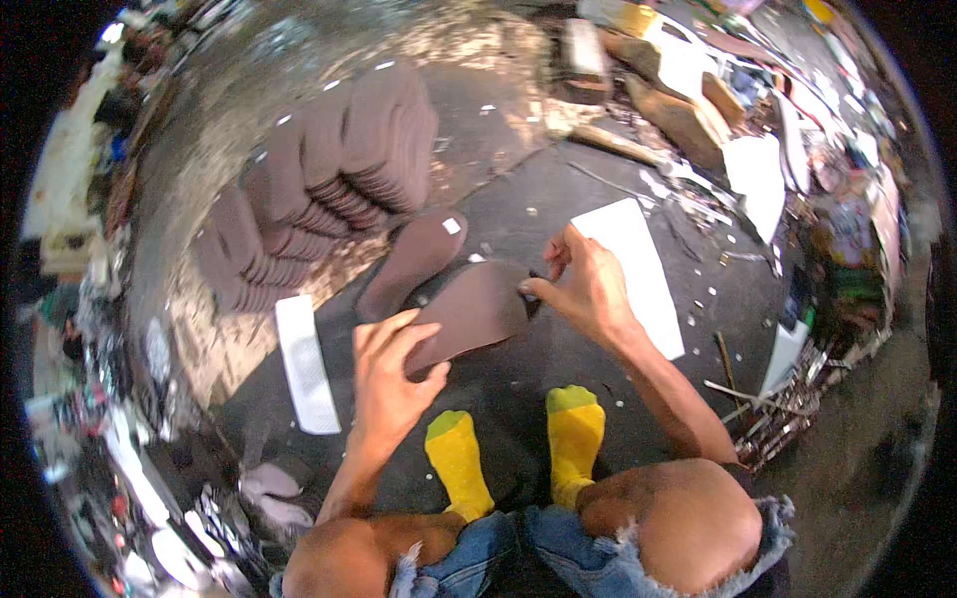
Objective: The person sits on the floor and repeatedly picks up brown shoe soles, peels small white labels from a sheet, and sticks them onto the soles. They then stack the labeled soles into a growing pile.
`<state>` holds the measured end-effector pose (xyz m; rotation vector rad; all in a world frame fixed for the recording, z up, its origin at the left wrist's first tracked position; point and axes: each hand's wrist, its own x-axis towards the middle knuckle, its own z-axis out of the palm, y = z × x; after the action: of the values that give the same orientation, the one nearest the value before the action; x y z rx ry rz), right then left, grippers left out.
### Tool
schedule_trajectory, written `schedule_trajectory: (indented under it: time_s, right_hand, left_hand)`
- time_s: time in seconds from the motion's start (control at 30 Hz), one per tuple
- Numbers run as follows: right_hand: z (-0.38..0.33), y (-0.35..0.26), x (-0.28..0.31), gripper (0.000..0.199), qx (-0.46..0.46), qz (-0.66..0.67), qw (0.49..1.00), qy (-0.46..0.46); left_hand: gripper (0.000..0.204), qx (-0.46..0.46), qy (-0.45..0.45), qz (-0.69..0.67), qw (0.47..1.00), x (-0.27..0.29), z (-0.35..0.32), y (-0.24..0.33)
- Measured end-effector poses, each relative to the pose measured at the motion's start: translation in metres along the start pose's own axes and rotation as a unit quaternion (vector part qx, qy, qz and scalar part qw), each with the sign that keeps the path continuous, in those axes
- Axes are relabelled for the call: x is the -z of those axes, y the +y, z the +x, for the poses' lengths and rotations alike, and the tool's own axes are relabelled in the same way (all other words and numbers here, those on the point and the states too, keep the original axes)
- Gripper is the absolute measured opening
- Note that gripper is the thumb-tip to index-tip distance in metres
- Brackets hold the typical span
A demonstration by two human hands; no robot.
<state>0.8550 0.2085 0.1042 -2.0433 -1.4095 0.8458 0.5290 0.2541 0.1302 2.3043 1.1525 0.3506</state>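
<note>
My left hand (394, 374) is closed on the near left end of a brown insole (478, 309), with fingers over it and the thumb at its lower edge. At the insole's far right end, my right hand (588, 284) has its thumb and fingers curled around a small dark bit at the rim, too small to make out. Just beyond lies a second brown insole (414, 261) with a small white patch on its end. Several stacks of similar insoles (389, 140) stand farther off to the left, many bearing white patches.
Beneath lies a black mat (498, 399) dotted with scraps. A white sheet (648, 279) is under and beyond my right hand; a white strip (307, 364) lies at the left. Shoe lasts and offcuts (678, 120) clutter the far right. My yellow-socked feet (461, 463) rest in front.
</note>
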Motion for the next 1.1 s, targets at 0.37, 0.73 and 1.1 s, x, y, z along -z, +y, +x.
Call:
schedule_trajectory:
  time_s: [0.37,0.73,1.1]
  right_hand:
    - [-0.135,0.256,0.097,0.027,-0.194,-0.119,0.835,0.501]
    - [-0.265,0.4,0.163,0.022,-0.299,-0.366,0.825,0.31]
    - [-0.236,0.312,0.136,0.017,-0.36,-0.361,0.817,0.269]
  left_hand:
    - [0.052,0.011,-0.065,0.006,0.998,-0.012,0.104,-0.13]
    - [0.038,0.115,0.033,-0.128,0.985,0.006,0.058,-0.17]
    - [0.043,0.119,0.093,-0.184,0.971,0.037,0.045,-0.172]
